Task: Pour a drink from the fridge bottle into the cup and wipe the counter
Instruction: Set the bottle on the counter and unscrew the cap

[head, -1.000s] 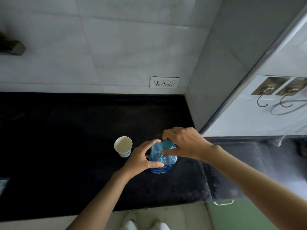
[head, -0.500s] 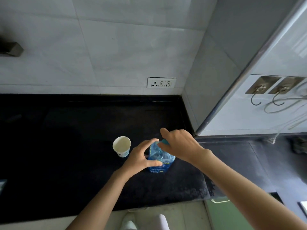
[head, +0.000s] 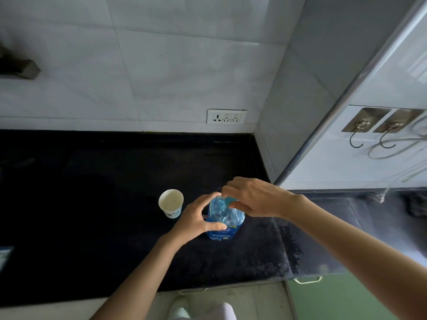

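A clear blue plastic bottle (head: 223, 221) stands upright on the black counter (head: 92, 204). My left hand (head: 196, 219) wraps around its left side. My right hand (head: 251, 198) pinches the teal cap (head: 229, 200) at the bottle's top. A white paper cup (head: 171, 202) stands upright just left of the bottle, its mouth open and nothing visible inside. The cup and my left hand do not touch.
A tiled wall with a socket plate (head: 226, 116) runs behind the counter. A white fridge side (head: 374, 139) with two hooks (head: 367, 125) rises at the right. The counter's front edge (head: 161, 294) is near me, with floor below.
My right hand has turned on the cap, its fingers shifting around it. The bottle and the cup have stayed in place; the view has shifted slightly.
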### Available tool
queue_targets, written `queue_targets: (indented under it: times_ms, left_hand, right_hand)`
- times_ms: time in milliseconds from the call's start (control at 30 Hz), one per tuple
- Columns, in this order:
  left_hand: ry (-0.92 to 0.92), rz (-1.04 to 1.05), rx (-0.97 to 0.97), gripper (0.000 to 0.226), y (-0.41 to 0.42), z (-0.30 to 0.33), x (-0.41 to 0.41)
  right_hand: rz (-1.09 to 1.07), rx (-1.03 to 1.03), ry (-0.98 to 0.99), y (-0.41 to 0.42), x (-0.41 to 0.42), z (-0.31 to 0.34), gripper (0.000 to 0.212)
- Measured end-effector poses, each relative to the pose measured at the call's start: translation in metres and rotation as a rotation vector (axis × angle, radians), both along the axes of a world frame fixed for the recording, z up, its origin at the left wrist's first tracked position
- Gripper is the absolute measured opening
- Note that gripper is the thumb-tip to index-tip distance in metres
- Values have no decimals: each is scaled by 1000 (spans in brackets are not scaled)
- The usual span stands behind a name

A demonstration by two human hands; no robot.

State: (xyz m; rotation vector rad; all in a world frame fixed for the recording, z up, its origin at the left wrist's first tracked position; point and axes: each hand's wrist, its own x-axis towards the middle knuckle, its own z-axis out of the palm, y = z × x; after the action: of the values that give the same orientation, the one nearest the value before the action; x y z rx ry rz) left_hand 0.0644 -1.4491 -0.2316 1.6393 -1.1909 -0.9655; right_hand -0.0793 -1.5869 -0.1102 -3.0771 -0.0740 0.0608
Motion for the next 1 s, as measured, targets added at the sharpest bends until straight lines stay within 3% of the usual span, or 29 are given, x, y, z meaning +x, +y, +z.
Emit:
queue_targets:
  times_ms: [100, 233, 333, 467, 567, 767, 867, 1000]
  left_hand:
    - [-1, -2, -5, 79, 0, -1, 0]
    - [3, -11, -5, 77, 0, -2, -1]
    - [19, -3, -5, 76, 1, -1, -2]
    - [21, -4, -1, 76, 2, 1, -2]
    - [22, -6, -1, 76, 2, 1, -3]
    - [1, 2, 1, 76, 1, 2, -3]
    - [-1, 0, 2, 78, 1, 0, -2]
    - [-2, 6, 6, 80, 1, -2, -2]
  right_hand:
    - [-55, 81, -26, 1, -6, -5, 28]
    - [-477, 7, -75, 16, -7, -14, 53]
    - [-687, -20, -48, 31, 4, -19, 55]
    - [-687, 53, -123, 31, 7, -23, 41]
    - [-533, 84, -214, 25, 3, -26, 36]
    - [-213, 116, -21, 4, -1, -6, 24]
    - [-234, 224, 45, 4, -3, -1, 25]
    - [-518, 202, -37, 16, -5, -8, 56]
